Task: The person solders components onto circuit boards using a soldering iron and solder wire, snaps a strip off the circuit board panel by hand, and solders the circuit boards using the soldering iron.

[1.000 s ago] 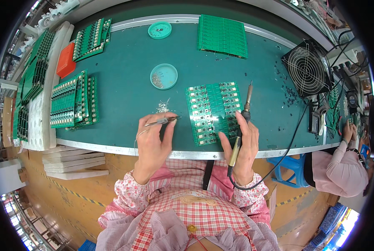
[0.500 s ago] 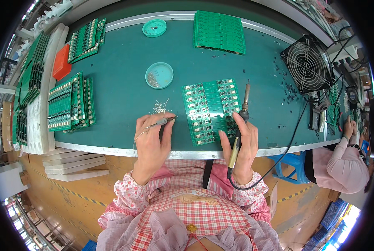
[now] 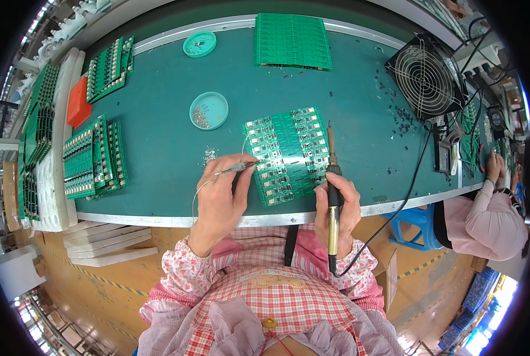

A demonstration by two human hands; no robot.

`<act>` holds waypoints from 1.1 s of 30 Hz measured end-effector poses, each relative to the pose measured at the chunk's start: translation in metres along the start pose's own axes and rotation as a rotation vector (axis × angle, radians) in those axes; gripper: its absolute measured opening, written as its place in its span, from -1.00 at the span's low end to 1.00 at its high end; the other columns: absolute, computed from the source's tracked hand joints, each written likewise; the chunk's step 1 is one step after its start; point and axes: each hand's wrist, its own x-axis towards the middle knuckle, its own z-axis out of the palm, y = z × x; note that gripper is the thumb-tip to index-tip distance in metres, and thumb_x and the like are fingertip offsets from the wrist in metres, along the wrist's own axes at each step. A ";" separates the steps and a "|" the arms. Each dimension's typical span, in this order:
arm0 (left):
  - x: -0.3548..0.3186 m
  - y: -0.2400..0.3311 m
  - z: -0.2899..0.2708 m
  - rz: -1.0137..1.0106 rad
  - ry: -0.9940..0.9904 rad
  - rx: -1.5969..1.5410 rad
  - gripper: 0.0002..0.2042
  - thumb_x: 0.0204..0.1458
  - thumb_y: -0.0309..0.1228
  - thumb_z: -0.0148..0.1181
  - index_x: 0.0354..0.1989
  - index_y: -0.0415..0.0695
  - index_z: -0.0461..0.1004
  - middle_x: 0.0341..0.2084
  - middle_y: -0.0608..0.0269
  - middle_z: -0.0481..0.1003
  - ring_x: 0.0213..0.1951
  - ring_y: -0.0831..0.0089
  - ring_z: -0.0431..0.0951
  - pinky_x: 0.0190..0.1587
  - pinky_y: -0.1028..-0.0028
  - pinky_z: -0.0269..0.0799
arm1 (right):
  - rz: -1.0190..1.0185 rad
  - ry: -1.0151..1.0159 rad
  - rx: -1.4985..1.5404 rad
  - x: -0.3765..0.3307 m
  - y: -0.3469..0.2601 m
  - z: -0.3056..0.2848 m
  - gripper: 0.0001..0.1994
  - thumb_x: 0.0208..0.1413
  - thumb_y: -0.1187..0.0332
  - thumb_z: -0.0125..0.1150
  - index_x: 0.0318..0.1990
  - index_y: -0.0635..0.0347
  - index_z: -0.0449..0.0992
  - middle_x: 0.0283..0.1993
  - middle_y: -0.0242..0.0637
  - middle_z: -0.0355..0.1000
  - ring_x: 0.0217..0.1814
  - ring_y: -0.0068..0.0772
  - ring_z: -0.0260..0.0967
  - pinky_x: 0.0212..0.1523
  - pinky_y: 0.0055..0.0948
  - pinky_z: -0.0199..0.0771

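Observation:
In front of me on the green worktop lies a green circuit board (image 3: pixel 284 159) with two columns of small white and dark parts. My left hand (image 3: pixel 220 193) is closed around slim tweezers (image 3: pixel 235 169), their dark tip at the board's left edge. A thin pale wire, which looks like solder, curves past the same fingers. In my right hand (image 3: pixel 343 204) is a soldering iron (image 3: pixel 334 178), its tip pointing away from me just off the board's right edge. The iron's black cord loops off to the right.
Two turquoise dishes (image 3: pixel 209 111) hold small parts, with loose bits (image 3: pixel 209 155) nearby. More boards (image 3: pixel 293 41) lie at the far side and in stacks (image 3: pixel 93 157) at left, by a red box (image 3: pixel 79 102). A black fan (image 3: pixel 424 77) stands right; a co-worker (image 3: pixel 484 219) sits beyond.
My left hand with the tweezers has moved right, from beside the board to its left edge. The soldering iron now points more straight ahead, and my right hand has come off the board.

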 end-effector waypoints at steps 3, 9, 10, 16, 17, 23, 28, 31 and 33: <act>0.001 0.001 0.000 0.008 -0.007 0.012 -0.87 0.02 -0.64 0.23 -0.25 -0.23 0.55 -0.25 0.18 0.59 -0.22 0.19 0.56 -0.15 0.34 0.44 | 0.028 0.029 0.046 -0.007 0.005 0.002 -0.55 -0.06 0.65 0.37 0.01 0.32 0.37 -0.36 -0.20 0.47 -0.43 -0.26 0.41 -0.38 -0.34 0.39; 0.001 0.000 0.000 0.038 -0.013 0.016 -0.84 0.00 -0.65 0.23 -0.23 -0.22 0.54 -0.25 0.18 0.58 -0.23 0.19 0.55 -0.15 0.33 0.43 | 0.051 0.015 0.065 -0.007 0.004 0.002 -0.55 -0.07 0.65 0.38 -0.01 0.30 0.34 -0.35 -0.18 0.48 -0.43 -0.25 0.43 -0.38 -0.33 0.39; 0.001 0.000 0.000 0.048 -0.013 0.012 -0.83 0.00 -0.65 0.23 -0.22 -0.22 0.54 -0.25 0.18 0.58 -0.23 0.19 0.55 -0.15 0.33 0.43 | 0.049 0.016 0.059 -0.007 0.004 0.002 -0.55 -0.07 0.65 0.39 -0.01 0.30 0.35 -0.35 -0.18 0.48 -0.43 -0.25 0.43 -0.38 -0.33 0.39; 0.002 0.001 0.000 0.038 -0.016 0.014 -0.83 0.00 -0.66 0.23 -0.22 -0.21 0.54 -0.25 0.18 0.58 -0.22 0.19 0.55 -0.13 0.33 0.43 | 0.015 -0.016 0.097 -0.006 0.006 0.000 -0.53 -0.07 0.65 0.39 0.01 0.31 0.34 -0.35 -0.18 0.50 -0.42 -0.26 0.44 -0.37 -0.34 0.42; 0.002 0.001 0.000 0.038 -0.015 0.014 -0.83 0.00 -0.66 0.23 -0.22 -0.21 0.54 -0.25 0.18 0.58 -0.22 0.19 0.55 -0.13 0.33 0.43 | 0.014 -0.016 0.097 -0.007 0.006 -0.001 -0.53 -0.07 0.65 0.39 0.01 0.31 0.34 -0.35 -0.18 0.50 -0.42 -0.26 0.44 -0.37 -0.34 0.42; 0.002 0.002 -0.001 0.021 -0.024 0.024 -0.82 0.00 -0.65 0.23 -0.22 -0.19 0.54 -0.24 0.20 0.58 -0.20 0.19 0.54 -0.11 0.33 0.42 | 0.150 -0.042 0.447 0.002 -0.010 -0.011 -0.75 0.20 0.50 0.20 -0.03 0.29 0.31 -0.41 -0.12 0.50 -0.41 -0.45 0.53 -0.41 -0.54 0.48; 0.001 0.001 0.000 0.028 -0.029 0.037 -0.83 0.00 -0.64 0.23 -0.22 -0.19 0.54 -0.24 0.19 0.58 -0.21 0.18 0.54 -0.12 0.32 0.42 | 0.177 -0.088 0.651 0.015 -0.015 -0.004 -0.72 0.22 0.50 0.17 0.00 0.28 0.25 -0.37 -0.09 0.52 -0.40 -0.41 0.55 -0.41 -0.54 0.50; 0.001 0.002 0.000 0.017 -0.026 0.032 -0.83 0.00 -0.63 0.23 -0.22 -0.18 0.54 -0.25 0.19 0.58 -0.22 0.17 0.54 -0.12 0.32 0.43 | 0.167 -0.107 0.718 0.021 -0.017 0.001 -0.73 0.23 0.51 0.16 0.00 0.27 0.23 -0.33 -0.06 0.52 -0.34 -0.37 0.57 -0.36 -0.51 0.54; 0.001 0.002 0.001 0.024 -0.019 0.029 -0.83 0.00 -0.63 0.23 -0.22 -0.18 0.54 -0.24 0.20 0.58 -0.22 0.17 0.54 -0.12 0.31 0.43 | 0.165 -0.105 0.747 0.024 -0.019 0.003 -0.73 0.23 0.51 0.15 0.00 0.27 0.24 -0.32 -0.05 0.52 -0.31 -0.35 0.59 -0.33 -0.49 0.56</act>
